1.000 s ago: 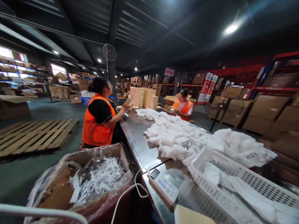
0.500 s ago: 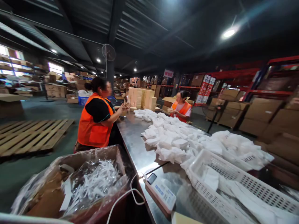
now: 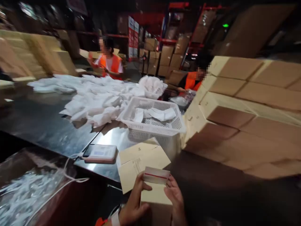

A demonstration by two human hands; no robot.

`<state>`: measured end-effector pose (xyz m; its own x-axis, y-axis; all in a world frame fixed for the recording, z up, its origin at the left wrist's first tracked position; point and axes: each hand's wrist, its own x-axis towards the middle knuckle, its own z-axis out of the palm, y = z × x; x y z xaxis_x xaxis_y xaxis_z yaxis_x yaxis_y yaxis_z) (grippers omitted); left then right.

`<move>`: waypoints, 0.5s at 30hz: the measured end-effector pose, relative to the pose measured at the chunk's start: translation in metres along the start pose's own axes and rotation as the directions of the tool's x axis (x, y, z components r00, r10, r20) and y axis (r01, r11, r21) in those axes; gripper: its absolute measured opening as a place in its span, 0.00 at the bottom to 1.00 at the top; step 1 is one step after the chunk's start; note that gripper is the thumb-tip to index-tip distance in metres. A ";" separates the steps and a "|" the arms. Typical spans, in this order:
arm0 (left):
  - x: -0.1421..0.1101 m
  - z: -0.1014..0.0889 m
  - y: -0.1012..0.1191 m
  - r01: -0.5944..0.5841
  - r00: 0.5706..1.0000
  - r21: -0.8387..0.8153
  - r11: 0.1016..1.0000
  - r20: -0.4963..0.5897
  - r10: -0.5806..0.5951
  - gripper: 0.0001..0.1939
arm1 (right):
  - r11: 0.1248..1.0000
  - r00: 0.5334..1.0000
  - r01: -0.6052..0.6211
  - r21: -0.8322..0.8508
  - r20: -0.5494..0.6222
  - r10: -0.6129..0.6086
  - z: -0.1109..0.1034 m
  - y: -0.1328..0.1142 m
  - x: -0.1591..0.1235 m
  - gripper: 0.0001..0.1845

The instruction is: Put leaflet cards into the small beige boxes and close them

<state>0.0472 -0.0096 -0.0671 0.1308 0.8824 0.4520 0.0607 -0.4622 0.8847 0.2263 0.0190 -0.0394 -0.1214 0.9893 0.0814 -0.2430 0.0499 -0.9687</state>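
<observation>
Head view: holds a small box [image 3: 156,196] between left hand [image 3: 134,201] and right hand [image 3: 176,196], low and near the middle. Grips its left side with the left hand, thumb near the front edge, and closes the right hand round its right side, thumb over the pale top. Points the end with the raised, red-lined flap [image 3: 156,175] away from the body. Leaves the long axis uncertain, the lower part being cut off by the frame.

Shows flat cardboard [image 3: 141,158] just beyond the flap, lying on the bench [image 3: 61,116], with a pink-edged device [image 3: 101,153] and a white cable [image 3: 55,191] to its left. Farther out, has a white basket [image 3: 152,127] with white pieces [image 3: 162,113] inside, beside a heap of white bags [image 3: 94,97]. Has stacked boxes [image 3: 258,135] rising on the right and white shreds [image 3: 28,191] low on the left. Beyond the heap and behind the stack, shows a person [image 3: 111,64] and another person [image 3: 194,80], both in orange.
</observation>
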 end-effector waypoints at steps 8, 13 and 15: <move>0.021 0.002 0.018 -0.071 0.988 -0.111 0.991 -0.141 0.055 0.20 | 0.841 0.896 0.439 -0.316 0.226 -0.383 -0.003 -0.022 -0.004 0.26; 0.029 -0.011 0.033 -0.172 0.980 0.102 0.980 0.121 0.159 0.14 | 0.781 0.844 0.526 -0.337 0.314 -0.434 -0.004 -0.031 0.003 0.20; 0.031 -0.012 0.036 -0.176 0.979 0.115 0.978 0.124 0.162 0.15 | 0.767 0.835 0.539 -0.348 0.341 -0.432 -0.004 -0.030 0.002 0.20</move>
<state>0.0416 0.0017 -0.0200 0.2603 0.7782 0.5716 0.1497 -0.6173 0.7723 0.2372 0.0201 -0.0110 -0.3244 0.7577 0.5663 0.0833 0.6192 -0.7808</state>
